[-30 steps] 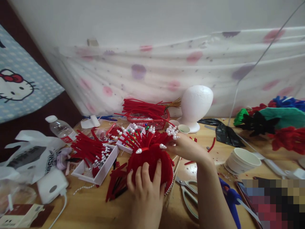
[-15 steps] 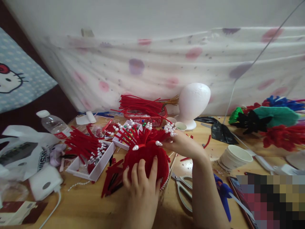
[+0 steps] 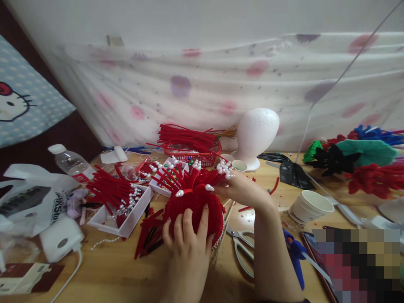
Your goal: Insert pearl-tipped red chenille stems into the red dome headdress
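A white cloth with pink and purple flower prints (image 3: 208,92) hung behind my pale wooden table (image 3: 120,269). On the table's far side stood a smooth white foam head (image 3: 258,130). Nearer to me, at the middle of the table, was the rounded red fuzzy piece (image 3: 192,204), its far side bristling with thin red stems tipped with white pearls. Beyond it sat a red plastic mesh basket (image 3: 205,160) heaped with long red stems, and to its left a shallow white open box (image 3: 134,216) with a bundle of red fuzzy stems (image 3: 107,189) leaning out of it. My left hand (image 3: 187,242) lay palm down on the piece's near side, half open, fingers spread and bent. My right hand (image 3: 243,189) curved in at the far right edge; its fingertips were hidden, so I couldn't tell how far it was closed or what it gripped. Just right of the piece, pale-handled metal scissors (image 3: 235,234) lay partly behind my right forearm. Smallest was the white pearl cluster (image 3: 225,169) just beside my right hand.
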Tool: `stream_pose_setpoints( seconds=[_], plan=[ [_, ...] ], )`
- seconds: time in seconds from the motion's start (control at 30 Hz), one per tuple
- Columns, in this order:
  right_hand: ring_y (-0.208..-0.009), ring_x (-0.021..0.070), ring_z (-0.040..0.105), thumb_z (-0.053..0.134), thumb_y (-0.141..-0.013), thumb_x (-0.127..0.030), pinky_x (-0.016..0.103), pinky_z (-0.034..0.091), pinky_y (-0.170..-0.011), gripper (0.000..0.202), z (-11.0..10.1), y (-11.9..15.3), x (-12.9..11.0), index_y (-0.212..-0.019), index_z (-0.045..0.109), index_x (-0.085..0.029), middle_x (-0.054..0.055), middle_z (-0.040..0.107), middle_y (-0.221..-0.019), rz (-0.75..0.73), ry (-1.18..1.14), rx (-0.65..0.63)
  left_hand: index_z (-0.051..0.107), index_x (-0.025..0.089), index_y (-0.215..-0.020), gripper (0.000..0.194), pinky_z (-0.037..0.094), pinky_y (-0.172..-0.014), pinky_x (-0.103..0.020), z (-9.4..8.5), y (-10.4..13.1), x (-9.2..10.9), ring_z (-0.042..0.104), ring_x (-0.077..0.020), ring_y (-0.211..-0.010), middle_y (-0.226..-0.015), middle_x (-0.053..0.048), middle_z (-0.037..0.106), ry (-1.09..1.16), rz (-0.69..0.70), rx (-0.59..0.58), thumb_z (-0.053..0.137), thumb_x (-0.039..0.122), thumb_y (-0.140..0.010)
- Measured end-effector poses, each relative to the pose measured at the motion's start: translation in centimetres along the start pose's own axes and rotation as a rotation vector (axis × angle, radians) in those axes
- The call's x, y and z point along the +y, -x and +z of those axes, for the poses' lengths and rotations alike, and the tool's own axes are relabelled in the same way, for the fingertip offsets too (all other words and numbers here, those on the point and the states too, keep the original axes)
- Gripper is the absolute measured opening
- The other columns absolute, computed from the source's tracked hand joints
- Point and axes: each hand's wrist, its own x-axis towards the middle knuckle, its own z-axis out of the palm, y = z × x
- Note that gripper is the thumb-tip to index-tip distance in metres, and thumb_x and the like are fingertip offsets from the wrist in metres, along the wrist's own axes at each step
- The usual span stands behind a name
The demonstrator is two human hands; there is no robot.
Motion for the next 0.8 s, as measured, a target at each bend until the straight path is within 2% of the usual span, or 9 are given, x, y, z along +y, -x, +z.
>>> stream_pose_setpoints(
  seconds=[0.13, 0.33, 0.6, 0.8],
  plan=[
    [-0.077, 0.0142, 0.060, 0.057, -0.082, -0.018, 0.027, 0.049, -0.073, 0.022, 0.01, 0.10, -0.01, -0.098, 0.072, -0.024, -0.002, 0.071, -0.086, 0.021, 0.009, 0.012, 0.056, 0.029, -0.133, 0.051, 0.042, -0.094, -0.058, -0.11, -0.01, 0.00, 0.054, -0.0317, -0.107, -0.119, -0.016, 0.055, 0.009, 0.003, -0.007, 0.067, 0.032, -0.083],
    [-0.087, 0.0170, 0.064, 0.057, -0.083, -0.018, 0.028, 0.051, -0.078, 0.027, 0.16, 0.01, 0.27, -0.105, 0.071, -0.023, 0.001, 0.073, -0.098, 0.004, -0.051, -0.004, 0.057, 0.029, -0.133, 0.050, 0.042, -0.095, -0.058, 0.04, 0.03, 0.01, 0.055, -0.0313, -0.106, -0.119, -0.016, 0.056, 0.011, -0.005, -0.004, 0.065, 0.035, -0.084],
    [-0.087, 0.0161, 0.064, 0.058, -0.081, -0.014, 0.027, 0.050, -0.081, 0.028, 0.21, -0.11, 0.44, -0.103, 0.072, -0.023, 0.000, 0.073, -0.106, -0.034, 0.002, 0.019, 0.059, 0.030, -0.130, 0.052, 0.042, -0.094, -0.057, 0.29, 0.04, 0.15, 0.055, -0.0312, -0.105, -0.118, -0.015, 0.057, 0.027, -0.017, 0.029, 0.070, 0.036, -0.080],
    [-0.086, 0.0161, 0.063, 0.057, -0.082, -0.014, 0.028, 0.049, -0.079, 0.028, 0.26, -0.17, 0.57, -0.104, 0.072, -0.024, -0.001, 0.072, -0.102, -0.035, -0.002, 0.007, 0.061, 0.031, -0.128, 0.054, 0.040, -0.095, -0.058, 0.56, 0.02, 0.45, 0.054, -0.0313, -0.105, -0.118, -0.014, 0.057, 0.044, -0.063, 0.065, 0.074, 0.033, -0.076]
  ],
)
